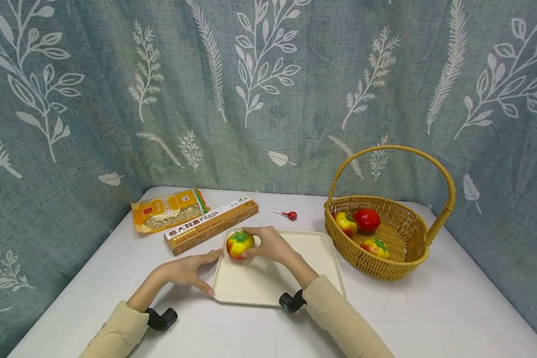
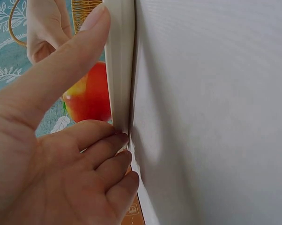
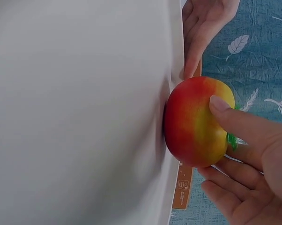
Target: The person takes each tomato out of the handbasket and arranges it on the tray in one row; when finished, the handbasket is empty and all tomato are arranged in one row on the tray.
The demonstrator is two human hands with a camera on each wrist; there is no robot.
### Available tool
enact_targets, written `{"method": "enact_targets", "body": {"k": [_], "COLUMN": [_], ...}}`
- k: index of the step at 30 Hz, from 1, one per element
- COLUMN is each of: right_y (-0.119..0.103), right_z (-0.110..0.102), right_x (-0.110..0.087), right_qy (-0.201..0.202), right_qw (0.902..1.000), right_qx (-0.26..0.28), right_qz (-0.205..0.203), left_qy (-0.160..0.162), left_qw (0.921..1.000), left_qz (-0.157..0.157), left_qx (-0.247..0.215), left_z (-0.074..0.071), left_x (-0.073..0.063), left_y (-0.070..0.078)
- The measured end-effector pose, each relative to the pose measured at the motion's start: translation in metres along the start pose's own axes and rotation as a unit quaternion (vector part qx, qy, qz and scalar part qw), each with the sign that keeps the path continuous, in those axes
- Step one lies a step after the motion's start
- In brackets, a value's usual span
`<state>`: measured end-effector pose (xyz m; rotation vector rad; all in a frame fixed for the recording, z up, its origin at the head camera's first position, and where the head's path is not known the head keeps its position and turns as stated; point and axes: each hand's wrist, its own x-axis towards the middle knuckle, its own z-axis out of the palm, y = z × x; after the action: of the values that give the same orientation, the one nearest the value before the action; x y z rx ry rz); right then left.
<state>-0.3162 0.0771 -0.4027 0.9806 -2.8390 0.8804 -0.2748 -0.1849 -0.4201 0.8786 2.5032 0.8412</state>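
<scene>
A red-and-yellow tomato (image 1: 238, 244) with a green leafy top sits at the far left corner of a cream tray (image 1: 255, 286). My right hand (image 1: 269, 243) holds it between thumb and fingers, the thumb lying on its side in the right wrist view. The tomato's underside (image 3: 176, 124) is right at the tray's surface. At the tray's left side is my left hand (image 1: 183, 271), its fingers spread. Its thumb touches the near left corner and its fingertips meet the rim farther back, as the left wrist view shows.
A wicker basket (image 1: 376, 268) with a tall handle stands right of the tray, holding a red tomato (image 1: 367, 220) and two red-and-yellow ones. Behind the tray lie a pasta box (image 1: 212, 223), a noodle bag (image 1: 167, 211) and a red lollipop (image 1: 292, 216). A patterned curtain (image 1: 313, 124) hangs behind.
</scene>
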Motion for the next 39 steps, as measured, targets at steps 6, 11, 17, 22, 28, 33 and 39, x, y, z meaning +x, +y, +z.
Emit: {"method": "enact_targets", "body": {"k": [6,11,17,22,28,33,39], "right_y": [0.000,-0.001,0.001,0.001,0.001,0.001,0.006], "right_z": [-0.001,-0.004,-0.012,-0.021,-0.033,-0.041,-0.056], "right_x": [-0.001,-0.005,-0.012,-0.021,-0.035,-0.046,-0.059], "right_qy": [-0.002,0.013,0.030,0.033,0.040,0.044,0.037], "right_qw": [1.0000,0.9999,0.9990,0.9987,0.9975,0.9975,0.9984], "right_qx": [0.001,0.000,0.017,0.015,0.044,0.042,0.030], "right_qz": [0.008,-0.003,-0.028,-0.036,-0.037,-0.036,-0.032], "left_qy": [-0.001,0.000,0.001,0.002,0.006,0.005,0.004], "left_qw": [1.0000,1.0000,1.0000,1.0000,0.9999,1.0000,1.0000], "left_qz": [-0.004,-0.002,-0.003,0.001,0.001,-0.002,-0.006], "left_qx": [-0.001,0.001,0.002,0.004,0.009,0.008,0.006], "left_z": [0.000,0.001,0.001,0.001,0.000,-0.001,-0.001], "left_x": [0.000,0.000,0.001,0.000,-0.001,-0.001,0.001], "left_y": [0.000,-0.002,-0.004,-0.004,-0.002,-0.003,-0.004]}}
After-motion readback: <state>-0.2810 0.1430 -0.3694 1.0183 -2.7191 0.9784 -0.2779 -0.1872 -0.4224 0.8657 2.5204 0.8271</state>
